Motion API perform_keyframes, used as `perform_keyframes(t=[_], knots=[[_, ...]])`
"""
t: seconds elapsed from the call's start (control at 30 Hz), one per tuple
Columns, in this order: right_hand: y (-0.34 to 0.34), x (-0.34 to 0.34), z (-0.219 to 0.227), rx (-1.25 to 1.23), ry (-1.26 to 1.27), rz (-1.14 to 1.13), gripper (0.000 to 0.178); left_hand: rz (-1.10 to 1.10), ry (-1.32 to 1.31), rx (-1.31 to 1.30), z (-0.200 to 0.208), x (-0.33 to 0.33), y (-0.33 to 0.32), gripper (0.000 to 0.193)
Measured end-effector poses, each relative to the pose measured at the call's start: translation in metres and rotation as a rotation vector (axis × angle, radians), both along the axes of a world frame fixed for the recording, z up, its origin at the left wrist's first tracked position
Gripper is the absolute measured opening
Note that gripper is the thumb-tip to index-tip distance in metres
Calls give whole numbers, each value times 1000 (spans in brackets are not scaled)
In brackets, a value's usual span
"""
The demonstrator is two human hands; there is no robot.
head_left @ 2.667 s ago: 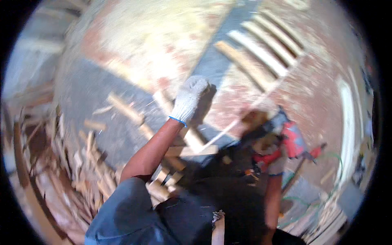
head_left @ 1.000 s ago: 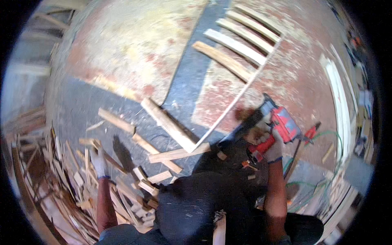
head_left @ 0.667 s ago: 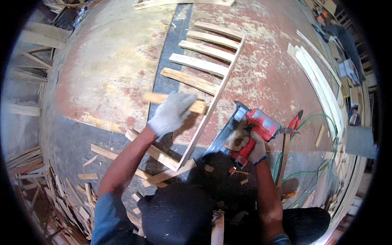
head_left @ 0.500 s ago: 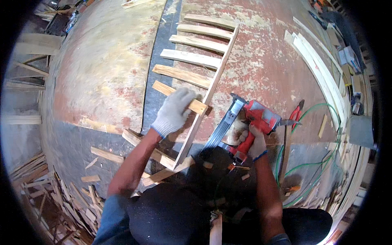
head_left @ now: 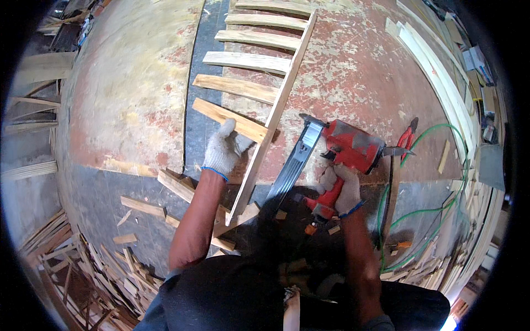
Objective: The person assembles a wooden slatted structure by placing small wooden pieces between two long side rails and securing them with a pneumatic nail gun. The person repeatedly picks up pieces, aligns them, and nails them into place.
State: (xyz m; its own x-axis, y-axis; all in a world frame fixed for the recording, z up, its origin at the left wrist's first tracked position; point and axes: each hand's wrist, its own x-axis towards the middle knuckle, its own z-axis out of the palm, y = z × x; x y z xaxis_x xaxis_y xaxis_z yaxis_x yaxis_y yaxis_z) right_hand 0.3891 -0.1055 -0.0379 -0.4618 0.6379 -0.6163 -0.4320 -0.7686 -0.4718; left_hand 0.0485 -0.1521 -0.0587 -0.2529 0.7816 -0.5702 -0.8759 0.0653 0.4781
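Observation:
My left hand (head_left: 222, 150), in a white knit glove, grips a short wooden slat (head_left: 223, 118) from its near side, the thumb on top. That slat's right end meets a long narrow wooden rail (head_left: 280, 105). Several similar slats (head_left: 248, 60) stick out leftward from the rail farther up, like comb teeth. In my gloved right hand (head_left: 348, 190) is a red nail gun (head_left: 356, 146), fingers wrapped round its handle. The gun's metal magazine (head_left: 301, 157) points toward the rail, apart from it.
Loose wood offcuts (head_left: 142, 206) lie at the near left, with a scrap heap beyond. Red-handled pliers (head_left: 408, 140) and a green hose (head_left: 386, 220) lie right of the nail gun. Long pale boards (head_left: 430, 71) rest at the far right. The work surface (head_left: 132, 94) is worn and paint-stained.
My left hand has shifted from over the slat to its near side. The slat's right end, earlier lying across the rail, now meets its left side. The nail gun stays in my right hand.

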Motion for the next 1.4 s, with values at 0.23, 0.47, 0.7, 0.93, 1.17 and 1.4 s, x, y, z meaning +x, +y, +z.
perform_keyframes(t=[0.23,0.47,0.7,0.93,1.17,1.4], knots=[[-21,-14,27,-94,185,13,25,163,146,-40,-19,-25,-4,38],[-30,-16,37,-95,193,85,28,149,114,-70,-20,-2,7,40],[-40,-22,35,-39,191,173,35,141,118,-85,-18,1,8,37],[-42,-27,38,-30,135,144,36,103,162,-58,-19,0,5,35],[-42,-28,34,-68,156,123,36,109,180,-86,-22,-1,4,35],[-44,-28,30,-101,240,97,31,114,177,-103,-11,8,9,31]])
